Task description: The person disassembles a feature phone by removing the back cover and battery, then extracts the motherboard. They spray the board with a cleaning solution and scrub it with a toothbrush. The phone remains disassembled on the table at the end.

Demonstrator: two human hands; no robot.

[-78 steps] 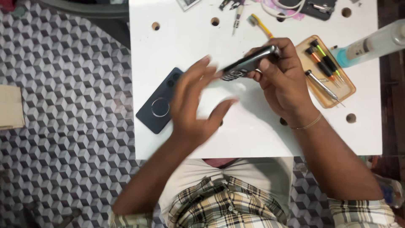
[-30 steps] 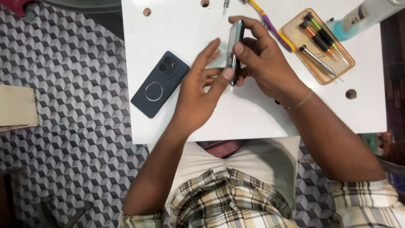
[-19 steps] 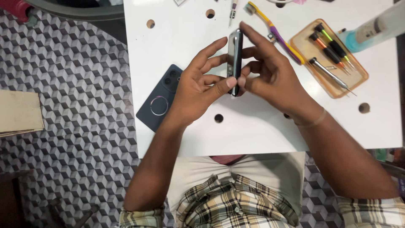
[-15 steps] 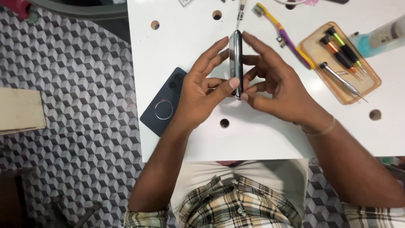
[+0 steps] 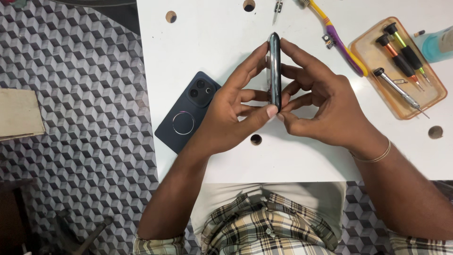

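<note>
Hands meet over the middle of the white tabletop (image 5: pixel 212 38), which is drilled with round holes, and between them they hold a slim dark smartphone with a glossy edge (image 5: pixel 274 71) turned on its side, so that only its thin edge faces the camera. The left hand (image 5: pixel 226 118) presses on the phone from the left, its fingers (image 5: pixel 250 63) stretched along that face and its thumb tip at the lower end. The right hand (image 5: pixel 325 106) presses from the right in the same way, its fingers (image 5: pixel 302 59) laid along the opposite face and its thumb meeting the left thumb at the bottom corner. Both sets of fingers are thus clamped on the phone, which is raised above the tabletop rather than lying on it.

Just left of the left hand a dark blue phone back cover with a camera block and a ring (image 5: pixel 188 112) lies flat at the tabletop's edge. To the right, well apart from the hands, an orange translucent tray (image 5: pixel 427 101) holds several small screwdrivers (image 5: pixel 401 49). A yellow and purple toothbrush (image 5: pixel 337 35) lies between the tray and the phone. A thin bracelet (image 5: pixel 375 156) circles the right wrist. Grey cube-patterned flooring (image 5: pixel 71 94) shows beside the tabletop.
</note>
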